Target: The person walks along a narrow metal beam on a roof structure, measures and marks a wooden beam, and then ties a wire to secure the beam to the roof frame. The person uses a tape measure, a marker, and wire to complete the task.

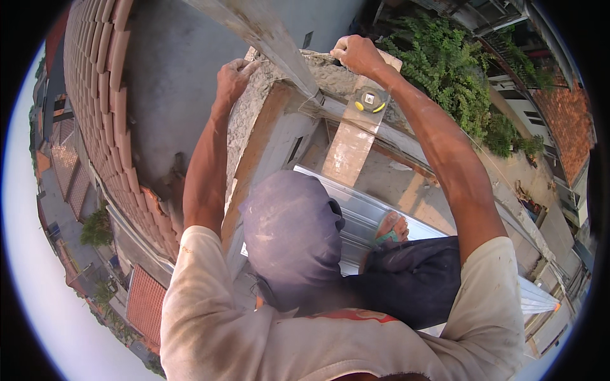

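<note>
My left hand is closed in a pinch at the rough mortar edge left of the slanting wooden post, with a thin string between its fingertips. On the post's other side my right hand is curled shut on a string that runs toward the post. The string's middle part passes out of sight at the post. Lower down, another tie wraps the post's foot. Just below my right hand, a black and yellow tape measure rests on a wooden board.
Rough mortar tops the wall corner. Tiled roofing rises at left beside a grey surface. Ribbed metal sheeting lies under my sandalled foot. Dusty dark cloth, seemingly my knee, fills the middle. Ground and trees lie far below.
</note>
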`<state>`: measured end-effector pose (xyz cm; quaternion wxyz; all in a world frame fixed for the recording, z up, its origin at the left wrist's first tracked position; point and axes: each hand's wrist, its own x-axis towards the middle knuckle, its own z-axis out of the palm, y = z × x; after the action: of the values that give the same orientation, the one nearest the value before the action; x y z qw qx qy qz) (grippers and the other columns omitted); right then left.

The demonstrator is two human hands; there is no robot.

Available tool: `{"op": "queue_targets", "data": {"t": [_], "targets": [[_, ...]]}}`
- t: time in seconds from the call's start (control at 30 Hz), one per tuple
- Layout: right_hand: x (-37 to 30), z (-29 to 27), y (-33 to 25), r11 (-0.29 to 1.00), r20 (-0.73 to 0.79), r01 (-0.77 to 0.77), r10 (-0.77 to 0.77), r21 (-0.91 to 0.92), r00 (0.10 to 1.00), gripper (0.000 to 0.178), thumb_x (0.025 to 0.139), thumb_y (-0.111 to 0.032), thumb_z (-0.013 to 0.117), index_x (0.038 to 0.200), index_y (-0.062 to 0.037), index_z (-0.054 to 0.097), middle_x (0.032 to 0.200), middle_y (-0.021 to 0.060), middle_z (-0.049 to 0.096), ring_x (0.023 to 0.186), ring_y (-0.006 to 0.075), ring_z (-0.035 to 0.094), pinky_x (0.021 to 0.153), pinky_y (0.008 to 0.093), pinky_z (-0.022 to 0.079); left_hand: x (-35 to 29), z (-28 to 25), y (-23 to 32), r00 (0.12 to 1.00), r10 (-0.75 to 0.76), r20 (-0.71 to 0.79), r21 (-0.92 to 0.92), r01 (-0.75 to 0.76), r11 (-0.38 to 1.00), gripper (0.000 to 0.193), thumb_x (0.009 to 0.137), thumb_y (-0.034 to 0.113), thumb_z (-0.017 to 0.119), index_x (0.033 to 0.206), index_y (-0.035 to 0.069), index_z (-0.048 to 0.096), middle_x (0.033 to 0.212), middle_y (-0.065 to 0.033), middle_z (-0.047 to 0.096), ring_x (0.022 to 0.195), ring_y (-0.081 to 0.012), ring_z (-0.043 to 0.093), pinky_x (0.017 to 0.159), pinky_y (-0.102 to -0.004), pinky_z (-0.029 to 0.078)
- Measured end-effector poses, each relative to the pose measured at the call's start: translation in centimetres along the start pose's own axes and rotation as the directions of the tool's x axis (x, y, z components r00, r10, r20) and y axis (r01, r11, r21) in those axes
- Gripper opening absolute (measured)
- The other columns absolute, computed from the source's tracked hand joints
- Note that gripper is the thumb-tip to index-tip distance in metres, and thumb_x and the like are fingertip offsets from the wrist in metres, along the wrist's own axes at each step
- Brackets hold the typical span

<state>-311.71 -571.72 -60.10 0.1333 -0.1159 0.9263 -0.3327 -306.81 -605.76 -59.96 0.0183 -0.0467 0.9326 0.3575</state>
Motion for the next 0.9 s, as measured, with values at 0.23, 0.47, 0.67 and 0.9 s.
{"op": "queue_targets", "data": {"t": [0.23,0.47,0.67,0.9], "targets": [[0.8,3.4,-1.1,1.000,0.156,0.018,-0.016,-0.011,0.988,0.031,0.097,-0.033,0.069,0.112,-0.0073,0.077,0.109,0.0193,0.076,0.106,0.0399,0.071,0.093,0.0506,0.055,-11.3,-6.1,-6.6,0.945,-0.307,-0.115,-0.047,0.304,0.952,0.041,0.095,0.038,0.077,0.088,-0.002,0.076,0.071,0.0040,0.059,0.065,-0.0075,0.047,0.057,-0.0293,0.039],[2.3,7.2,-0.3,0.975,0.171,0.167,-0.191,0.147,0.967,0.032,0.095,-0.032,0.071,0.101,-0.0012,0.075,0.086,0.0201,0.074,0.082,0.0373,0.071,0.079,0.0455,0.054,-25.9,-8.4,-8.3,0.803,-0.568,-0.181,-0.298,0.506,0.810,0.037,0.101,0.038,0.071,0.095,0.002,0.073,0.067,0.0079,0.050,0.059,-0.0038,0.041,0.053,-0.0253,0.032],[2.6,9.9,1.0,0.983,0.078,0.166,-0.171,0.076,0.982,0.029,0.095,-0.030,0.068,0.094,-0.0016,0.073,0.084,0.0190,0.073,0.081,0.0349,0.071,0.078,0.0449,0.054,-34.1,-3.9,-2.9,0.735,-0.674,0.068,0.048,0.673,0.738,0.041,0.103,0.042,0.060,0.109,0.002,0.068,0.088,0.0010,0.051,0.079,-0.0124,0.042,0.069,-0.0307,0.031],[2.6,8.4,-1.4,0.973,0.317,0.022,-0.096,0.229,0.943,0.022,0.095,-0.020,0.066,0.104,-0.0029,0.075,0.094,0.0156,0.075,0.085,0.0284,0.073,0.076,0.0410,0.058,-39.8,14.3,7.7,0.651,-0.726,0.224,0.479,0.575,0.663,0.072,0.110,0.056,0.023,0.151,0.001,0.044,0.153,-0.0240,0.050,0.144,-0.0430,0.044,0.118,-0.0532,0.031]]}}
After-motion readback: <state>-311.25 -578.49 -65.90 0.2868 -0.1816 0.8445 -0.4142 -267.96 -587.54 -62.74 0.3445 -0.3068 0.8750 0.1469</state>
